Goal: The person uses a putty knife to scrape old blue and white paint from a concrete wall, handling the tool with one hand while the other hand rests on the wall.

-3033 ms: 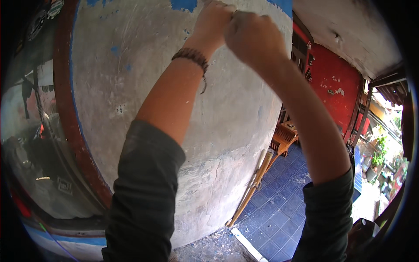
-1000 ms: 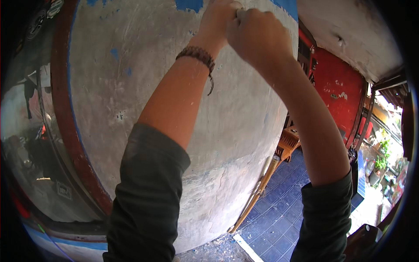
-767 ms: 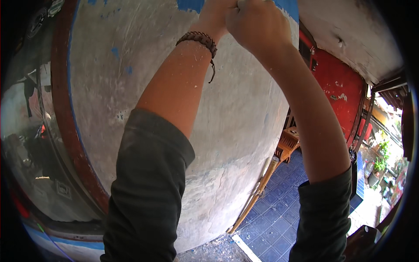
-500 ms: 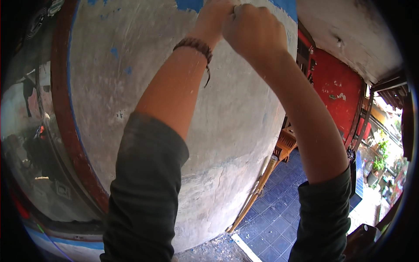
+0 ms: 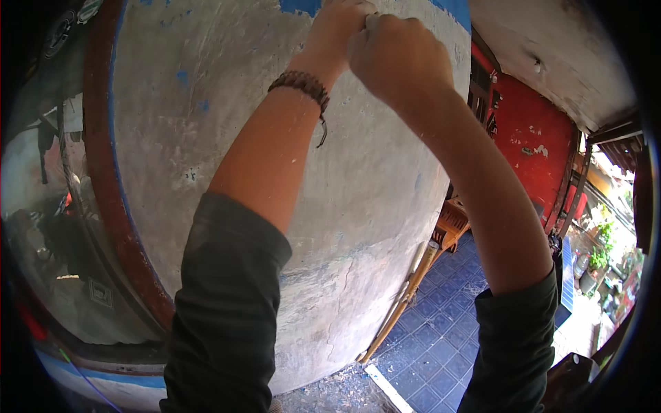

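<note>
My left hand point(image 5: 336, 34), with a braided brown bracelet point(image 5: 299, 86) at the wrist, is raised to the top of a grey, scuffed wall point(image 5: 365, 186) with patches of peeling blue paint point(image 5: 296, 5). Beside it my right hand point(image 5: 403, 58) is curled closed, knuckles up, its thumb side against the left hand's fingers. Both appear to grip something small there, hidden by the fingers. Both arms reach up from the lower edge in dark rolled sleeves.
A glass window point(image 5: 62, 261) in a brown frame is at left. Bamboo poles point(image 5: 403, 299) lean at the wall's right corner, beside a blue tiled floor point(image 5: 437, 337), wooden furniture point(image 5: 451, 220) and a red panel point(image 5: 523, 151). Plants point(image 5: 602, 244) stand outside at far right.
Both hands shifted slightly up, then a little down and left over the last second, staying together at the wall's top with fingers closed.
</note>
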Motion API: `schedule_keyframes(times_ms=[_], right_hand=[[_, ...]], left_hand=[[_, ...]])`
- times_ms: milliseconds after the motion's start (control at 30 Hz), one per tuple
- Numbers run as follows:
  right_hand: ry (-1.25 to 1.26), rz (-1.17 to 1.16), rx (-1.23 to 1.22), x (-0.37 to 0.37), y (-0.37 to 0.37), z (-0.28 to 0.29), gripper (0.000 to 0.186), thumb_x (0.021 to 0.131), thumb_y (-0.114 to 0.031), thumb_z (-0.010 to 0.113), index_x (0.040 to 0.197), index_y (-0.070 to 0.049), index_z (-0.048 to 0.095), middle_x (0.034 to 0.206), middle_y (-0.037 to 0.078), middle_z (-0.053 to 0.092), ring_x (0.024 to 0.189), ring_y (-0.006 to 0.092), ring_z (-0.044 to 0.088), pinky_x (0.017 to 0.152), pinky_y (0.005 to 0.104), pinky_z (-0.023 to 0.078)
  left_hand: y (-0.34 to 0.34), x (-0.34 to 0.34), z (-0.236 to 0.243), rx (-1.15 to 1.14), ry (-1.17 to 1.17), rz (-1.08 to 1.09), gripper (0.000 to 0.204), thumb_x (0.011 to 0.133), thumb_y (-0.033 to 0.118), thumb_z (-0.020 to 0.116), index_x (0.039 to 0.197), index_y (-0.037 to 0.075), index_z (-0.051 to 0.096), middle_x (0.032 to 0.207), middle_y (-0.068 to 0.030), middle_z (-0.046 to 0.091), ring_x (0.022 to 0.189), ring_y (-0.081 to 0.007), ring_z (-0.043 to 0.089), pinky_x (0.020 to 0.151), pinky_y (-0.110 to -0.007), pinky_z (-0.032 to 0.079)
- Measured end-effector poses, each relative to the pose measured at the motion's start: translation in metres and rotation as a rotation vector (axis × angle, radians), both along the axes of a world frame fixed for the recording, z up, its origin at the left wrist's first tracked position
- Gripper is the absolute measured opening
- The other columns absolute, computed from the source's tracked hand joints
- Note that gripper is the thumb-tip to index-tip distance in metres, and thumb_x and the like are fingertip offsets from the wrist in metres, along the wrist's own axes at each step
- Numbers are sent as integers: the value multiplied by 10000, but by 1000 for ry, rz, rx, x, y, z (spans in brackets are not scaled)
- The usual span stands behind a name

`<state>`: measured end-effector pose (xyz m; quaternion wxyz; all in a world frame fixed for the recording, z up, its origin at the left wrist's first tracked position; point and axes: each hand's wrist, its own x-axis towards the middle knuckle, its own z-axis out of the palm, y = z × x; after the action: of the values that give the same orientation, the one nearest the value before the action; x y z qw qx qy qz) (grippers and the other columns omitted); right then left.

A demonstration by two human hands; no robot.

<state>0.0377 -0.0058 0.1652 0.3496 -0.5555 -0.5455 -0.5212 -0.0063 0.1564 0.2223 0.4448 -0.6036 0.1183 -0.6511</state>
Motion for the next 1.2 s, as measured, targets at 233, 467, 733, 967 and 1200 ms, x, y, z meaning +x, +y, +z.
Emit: schedule_keyframes(times_ms=[233, 467, 733, 967, 1200], right_hand=[[55, 15, 0, -6, -6, 10, 260, 850, -169, 489, 857, 23, 664, 892, 237, 672, 825, 360, 675, 752, 425, 549], [-18, 8, 18, -10, 1, 6, 223, 836, -137, 514, 948, 5, 643, 912, 184, 688, 845, 314, 690, 750, 400, 557], [1, 73, 112, 5, 12, -1, 328, 867, -273, 471, 908, -32, 691, 846, 239, 667, 803, 427, 646, 787, 474, 527], [39, 137, 207, 5, 17, 37, 325, 853, -225, 490, 848, 39, 681, 878, 294, 648, 821, 415, 649, 791, 456, 527], [74, 97, 8, -8, -14, 19, 309, 842, -202, 501, 819, 45, 685, 859, 297, 643, 828, 436, 639, 800, 471, 514]], left_hand=[[-9, -6, 12, -243, 78, 54, 175, 793, 191, 503, 710, 73, 603, 866, -111, 635, 974, -262, 563, 929, -404, 396], [-5, -13, 5, 28, -27, -89, 191, 796, 201, 515, 674, 72, 587, 795, -121, 618, 912, -287, 569, 910, -427, 395], [-4, -2, -6, 68, -125, -63, 220, 776, 234, 520, 629, 79, 571, 728, -113, 620, 824, -301, 579, 843, -437, 397], [-6, -4, 43, -59, 26, -49, 223, 771, 232, 523, 616, 86, 589, 697, -108, 624, 827, -284, 591, 850, -447, 398], [-11, 1, 14, -68, -44, -8, 223, 762, 216, 533, 612, 70, 609, 707, -134, 627, 839, -318, 594, 840, -422, 420]])
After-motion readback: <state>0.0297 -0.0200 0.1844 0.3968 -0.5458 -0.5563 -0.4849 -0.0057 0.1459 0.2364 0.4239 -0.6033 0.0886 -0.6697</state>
